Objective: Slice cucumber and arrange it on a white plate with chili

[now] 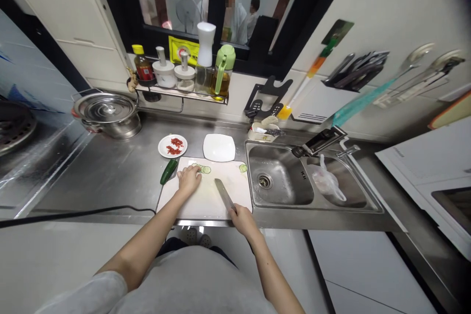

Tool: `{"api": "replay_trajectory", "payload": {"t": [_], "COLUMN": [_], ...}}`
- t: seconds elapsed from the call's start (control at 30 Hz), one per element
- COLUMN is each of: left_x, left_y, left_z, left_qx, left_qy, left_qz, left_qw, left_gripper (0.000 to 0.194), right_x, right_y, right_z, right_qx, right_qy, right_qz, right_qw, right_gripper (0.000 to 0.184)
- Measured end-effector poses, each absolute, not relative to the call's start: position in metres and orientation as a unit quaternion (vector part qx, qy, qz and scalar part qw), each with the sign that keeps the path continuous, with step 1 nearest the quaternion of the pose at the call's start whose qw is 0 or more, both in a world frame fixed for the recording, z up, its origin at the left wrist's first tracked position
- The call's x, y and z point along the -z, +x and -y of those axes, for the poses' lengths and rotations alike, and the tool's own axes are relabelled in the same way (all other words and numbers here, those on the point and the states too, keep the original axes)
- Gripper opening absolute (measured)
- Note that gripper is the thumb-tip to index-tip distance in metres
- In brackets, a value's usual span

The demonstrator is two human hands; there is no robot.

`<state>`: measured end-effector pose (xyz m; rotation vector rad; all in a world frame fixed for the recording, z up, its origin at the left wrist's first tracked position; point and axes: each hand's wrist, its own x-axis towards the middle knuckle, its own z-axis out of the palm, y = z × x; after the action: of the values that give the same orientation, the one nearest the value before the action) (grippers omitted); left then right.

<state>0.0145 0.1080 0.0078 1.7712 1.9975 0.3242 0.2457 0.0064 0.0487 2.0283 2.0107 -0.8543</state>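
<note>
A white cutting board (206, 201) lies on the counter in front of me. My left hand (189, 180) rests on the board's upper left, fingers reaching over a short row of cucumber slices (206, 170); its fingertips partly hide the slices. My right hand (241, 218) grips the handle of a kitchen knife (223, 193) at the board's lower right. The blade points up and left, apart from the slices. More cucumber slices (243, 168) sit at the board's upper right corner. A dark green cucumber piece (169, 172) lies by the left edge.
Behind the board are a small plate of chopped red pieces (174, 146) and a white square plate (219, 147). The sink (283, 196) adjoins on the right, holding a plastic bag (327, 181). A lidded steel pot (121, 125) stands left; a condiment rack (184, 93) hangs above.
</note>
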Motion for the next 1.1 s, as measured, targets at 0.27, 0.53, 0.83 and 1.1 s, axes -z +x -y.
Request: {"api": "replay_trajectory", "payload": {"t": [0.27,0.53,0.83,1.1], "left_x": [-0.004,-0.001,-0.016,-0.010], "left_y": [0.033,0.037,0.032,0.014], "left_z": [-0.146,-0.153,-0.140,-0.096], "left_qx": [-0.059,-0.068,-0.112,-0.117], "left_qy": [0.686,0.700,0.647,0.579], "left_qz": [-0.695,-0.679,-0.695,-0.698], "left_qw": [0.208,0.210,0.292,0.405], "left_gripper": [0.031,0.020,0.014,0.019], "right_x": [-0.048,-0.048,-0.045,-0.054], "right_y": [0.251,0.256,0.250,0.239], "right_z": [-0.002,0.000,-0.002,0.000], "right_qx": [0.293,0.297,0.287,0.288], "right_qy": [0.687,0.697,0.689,0.678], "right_qz": [-0.660,-0.649,-0.662,-0.670], "right_qw": [0.079,0.074,0.066,0.089], "right_gripper": [0.030,0.030,0.029,0.032]}}
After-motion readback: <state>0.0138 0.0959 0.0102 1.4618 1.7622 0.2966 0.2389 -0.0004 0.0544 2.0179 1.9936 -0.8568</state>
